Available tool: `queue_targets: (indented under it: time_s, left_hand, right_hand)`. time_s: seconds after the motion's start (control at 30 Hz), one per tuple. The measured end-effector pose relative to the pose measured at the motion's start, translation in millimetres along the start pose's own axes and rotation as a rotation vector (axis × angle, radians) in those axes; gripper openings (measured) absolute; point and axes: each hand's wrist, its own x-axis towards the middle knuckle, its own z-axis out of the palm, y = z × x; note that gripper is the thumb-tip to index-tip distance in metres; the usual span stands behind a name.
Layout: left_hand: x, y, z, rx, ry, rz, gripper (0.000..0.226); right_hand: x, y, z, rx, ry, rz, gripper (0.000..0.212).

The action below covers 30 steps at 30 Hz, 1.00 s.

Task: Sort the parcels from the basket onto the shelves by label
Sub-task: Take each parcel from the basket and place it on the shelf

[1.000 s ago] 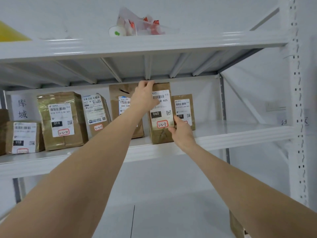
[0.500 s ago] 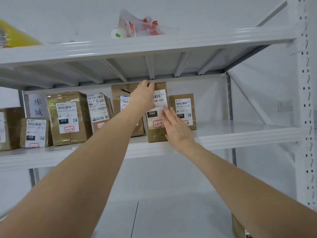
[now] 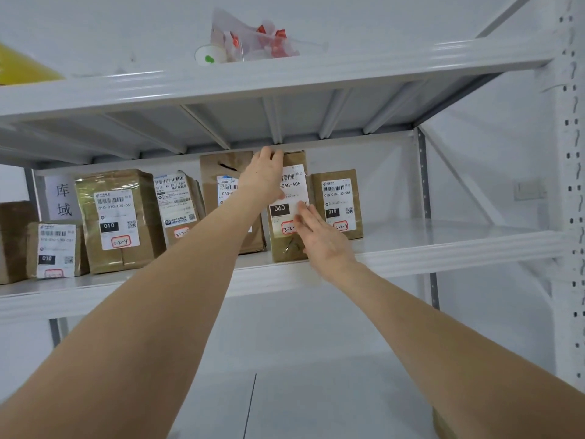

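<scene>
Change: right hand point(image 3: 323, 236) is now lying flat, fingers straight, on the white printed label point(image 3: 294, 185), up from the lower corner; left hand point(image 3: 264, 179) is still gripping the top | tall brown paper-wrapped parcel point(image 3: 286, 251) is standing upright on the white metal shelf point(image 3: 443, 248), long axis vertical, label facing outward | hands are hiding part of the label.

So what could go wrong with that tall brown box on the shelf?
The tall parcel stands narrow and close to the front edge of the shelf, so it might tip forward once the left hand on its top and the right hand flat on its front let go. Pushed back crookedly, it could also bump the small parcel beside it.
</scene>
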Motion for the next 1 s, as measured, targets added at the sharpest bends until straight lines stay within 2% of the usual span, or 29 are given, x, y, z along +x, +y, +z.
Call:
queue_targets:
  time_s: [0.47,1.0]
  left_hand:
    - [29,-13,39,-0.026,-0.001,0.036,0.089]
    - [58,-26,75,-0.044,-0.001,0.042,0.088]
  right_hand:
    - [30,5,13,-0.044,-0.121,0.068,0.068]
    - [66,11,35,-0.069,-0.164,0.117,0.056]
